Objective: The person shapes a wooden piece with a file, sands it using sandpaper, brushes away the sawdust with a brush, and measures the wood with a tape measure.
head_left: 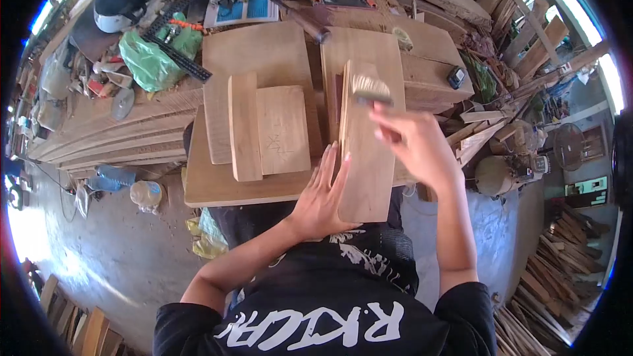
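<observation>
My left hand [321,201] lies with fingers spread against the left edge of a long wooden board [369,171] in front of me. Over the upper part of that board my right hand [412,138] is closed round a brush-like tool [372,89] with pale bristles, blurred by motion. A thin strip of wood [345,105] stands along the board's left side, just above my left fingertips. Left of my hands, a wooden block with pencil marks [283,128] and a narrower block [244,128] sit side by side on a wide board [257,49].
A hammer [300,20] lies at the back of the boards. A green plastic bag [148,62] and a black metal square [175,56] are at the left. A tape measure [455,77] sits at the right. Timber scraps [567,237] are piled on the floor.
</observation>
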`<state>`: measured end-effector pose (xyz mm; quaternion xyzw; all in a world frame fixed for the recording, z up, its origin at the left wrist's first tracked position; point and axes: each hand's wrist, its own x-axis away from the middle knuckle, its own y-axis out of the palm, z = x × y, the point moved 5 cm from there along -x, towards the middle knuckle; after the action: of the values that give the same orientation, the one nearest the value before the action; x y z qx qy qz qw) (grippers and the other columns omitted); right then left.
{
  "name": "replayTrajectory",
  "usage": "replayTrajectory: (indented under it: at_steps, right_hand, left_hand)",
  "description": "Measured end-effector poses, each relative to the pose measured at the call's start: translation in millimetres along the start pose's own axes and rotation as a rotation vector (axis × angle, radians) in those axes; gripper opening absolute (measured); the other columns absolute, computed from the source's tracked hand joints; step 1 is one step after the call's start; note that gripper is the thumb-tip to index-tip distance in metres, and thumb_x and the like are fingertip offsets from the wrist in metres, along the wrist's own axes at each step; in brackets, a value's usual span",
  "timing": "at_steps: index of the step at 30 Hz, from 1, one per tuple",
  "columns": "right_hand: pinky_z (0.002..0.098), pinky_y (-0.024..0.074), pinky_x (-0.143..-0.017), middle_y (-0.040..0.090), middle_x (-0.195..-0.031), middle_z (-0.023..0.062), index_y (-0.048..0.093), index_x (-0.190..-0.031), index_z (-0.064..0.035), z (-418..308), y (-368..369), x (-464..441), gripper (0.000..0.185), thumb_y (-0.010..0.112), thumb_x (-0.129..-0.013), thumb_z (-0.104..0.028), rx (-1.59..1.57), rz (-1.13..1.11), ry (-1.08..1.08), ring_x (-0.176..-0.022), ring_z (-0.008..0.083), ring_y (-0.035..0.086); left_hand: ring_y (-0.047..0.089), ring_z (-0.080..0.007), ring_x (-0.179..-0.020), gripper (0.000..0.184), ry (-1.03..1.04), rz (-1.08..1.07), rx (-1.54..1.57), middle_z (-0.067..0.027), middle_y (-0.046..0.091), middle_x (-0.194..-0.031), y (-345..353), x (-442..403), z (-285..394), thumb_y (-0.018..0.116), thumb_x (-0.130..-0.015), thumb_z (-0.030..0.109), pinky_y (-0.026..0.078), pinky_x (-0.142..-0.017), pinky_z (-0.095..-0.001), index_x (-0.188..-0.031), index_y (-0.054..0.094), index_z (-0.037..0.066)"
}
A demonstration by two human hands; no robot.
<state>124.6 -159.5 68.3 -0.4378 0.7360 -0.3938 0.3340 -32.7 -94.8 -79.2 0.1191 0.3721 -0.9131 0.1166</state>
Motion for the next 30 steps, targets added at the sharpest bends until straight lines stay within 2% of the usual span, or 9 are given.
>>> replayTrajectory:
  at_steps: [2, 5, 11, 12, 15, 21, 24, 27, 30]
  right_hand:
    - [0.0407, 0.058, -0.08, 0.072, -0.117, 0.0198, 0.073, -0.121, -0.0039, -12.7, -2.4, 23.5, 0.03, 0.07, -0.092, -0.01, -0.013, -0.059, -0.083, -0.08, 0.0317, 0.074]
    - [0.0375, 0.0574, -0.077, 0.075, -0.106, 0.0194, 0.074, -0.12, -0.0045, -27.5, -21.3, 38.1, 0.029, 0.071, -0.091, -0.01, -0.035, -0.391, 0.163, -0.081, 0.0283, 0.075]
    - [0.0328, 0.054, -0.073, 0.076, -0.096, 0.0197, 0.073, -0.119, -0.0022, -1.3, -85.5, -28.6, 0.027, 0.069, -0.095, -0.012, 0.099, 0.129, 0.056, -0.078, 0.0158, 0.071]
    - [0.0344, 0.0537, -0.075, 0.074, -0.095, 0.0216, 0.073, -0.12, -0.0037, 4.9, -85.8, -51.5, 0.027, 0.068, -0.096, -0.013, 0.197, 0.103, 0.217, -0.079, 0.0213, 0.072]
    - [0.0451, 0.0547, -0.078, 0.072, -0.095, 0.0251, 0.074, -0.121, -0.0064, 64.9, -50.2, -119.1, 0.026, 0.065, -0.097, -0.013, 0.2, 0.256, -0.093, -0.087, 0.0366, 0.073]
    - [0.0533, 0.0579, -0.081, 0.072, -0.093, 0.0272, 0.061, -0.129, -0.0021, 111.1, 11.0, -206.8, 0.032, 0.054, -0.101, -0.018, 0.494, 0.225, -0.001, -0.088, 0.0451, 0.071]
    - [0.0522, 0.0571, -0.083, 0.073, -0.101, 0.0256, 0.06, -0.13, -0.0046, 116.2, 25.9, -234.2, 0.038, 0.059, -0.102, -0.03, 0.511, 0.152, 0.158, -0.097, 0.0439, 0.071]
    - [0.0476, 0.0561, -0.092, 0.072, -0.116, 0.0256, 0.056, -0.138, -0.0048, 144.9, 48.2, -262.7, 0.052, 0.064, -0.1, -0.04, 0.253, 0.216, 0.006, -0.106, 0.0391, 0.071]
    - [0.0468, 0.0482, -0.106, 0.066, -0.13, 0.0266, 0.052, -0.144, -0.0095, 163.7, 45.6, -263.9, 0.08, 0.066, -0.089, -0.066, -0.356, 0.08, 0.029, -0.125, 0.0368, 0.062]
  left_hand:
    - [0.01, -0.0549, -0.152, 0.142, 0.002, 0.025, 0.004, -0.0373, 0.003, -0.163, 2.3, -0.5, -2.2, 0.092, -0.064, 0.051, 0.021, -0.124, -0.0578, -0.162, 0.001, 0.001]
    - [0.01, -0.0556, -0.152, 0.14, -0.017, -0.01, 0.001, -0.0373, 0.003, -0.163, 1.2, -1.4, -1.0, 0.091, -0.066, 0.053, 0.02, -0.124, -0.0588, -0.162, 0.003, 0.001]
    - [0.01, -0.055, -0.152, 0.136, -0.026, -0.035, -0.038, -0.0368, 0.005, -0.164, 3.3, -0.2, 0.5, 0.09, -0.067, 0.053, 0.019, -0.124, -0.0587, -0.162, 0.008, 0.002]
    - [0.01, -0.055, -0.153, 0.136, -0.037, -0.052, -0.042, -0.0366, 0.005, -0.164, 2.7, -0.1, -0.1, 0.09, -0.067, 0.054, 0.02, -0.124, -0.0587, -0.162, 0.008, 0.002]
    - [0.008, -0.0551, -0.153, 0.135, -0.011, -0.015, -0.031, -0.0359, 0.003, -0.164, 0.4, 1.2, 1.2, 0.089, -0.067, 0.057, 0.019, -0.124, -0.0592, -0.163, 0.009, 0.004]
    - [0.009, -0.058, -0.151, 0.126, -0.023, 0.003, -0.033, -0.0375, 0.004, -0.163, -1.4, 0.2, 0.4, 0.086, -0.07, 0.057, 0.025, -0.121, -0.0617, -0.163, 0.017, 0.009]
    - [0.012, -0.06, -0.15, 0.121, -0.025, 0.013, -0.015, -0.0388, 0.006, -0.162, -0.9, -0.3, -1.1, 0.085, -0.071, 0.057, 0.029, -0.118, -0.0625, -0.163, 0.02, 0.013]
    - [0.012, -0.0598, -0.15, 0.121, -0.031, -0.004, -0.006, -0.0385, 0.007, -0.162, -2.2, -1.9, -0.9, 0.086, -0.07, 0.056, 0.03, -0.117, -0.0631, -0.163, 0.021, 0.015]
    - [0.007, -0.0592, -0.151, 0.125, -0.034, -0.063, -0.037, -0.0381, 0.002, -0.163, 0.9, -0.9, -3.5, 0.086, -0.069, 0.061, 0.026, -0.119, -0.0639, -0.163, 0.02, 0.012]
